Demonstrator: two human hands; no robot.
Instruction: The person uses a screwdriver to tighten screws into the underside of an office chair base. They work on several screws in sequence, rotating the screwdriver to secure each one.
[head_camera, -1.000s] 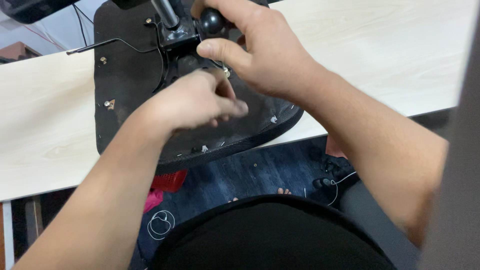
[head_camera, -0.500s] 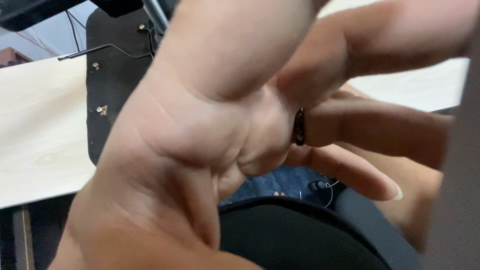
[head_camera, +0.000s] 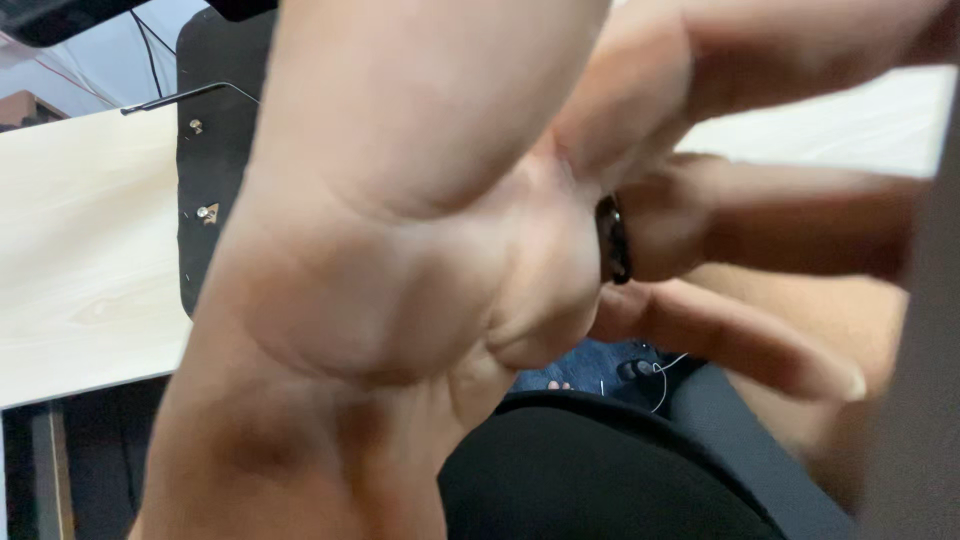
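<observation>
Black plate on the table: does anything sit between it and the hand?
Cannot tell. The left hand is raised close to the camera and hides most of the black plate on the light wooden table. On the strip that shows, only small screws are visible.

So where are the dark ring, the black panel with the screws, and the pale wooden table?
dark ring (head_camera: 613, 240), head view, on the band's visible edge around a finger.
black panel (head_camera: 215, 170), head view, on its flat face between two screws.
wooden table (head_camera: 85, 260), head view, on bare pale top at left.
</observation>
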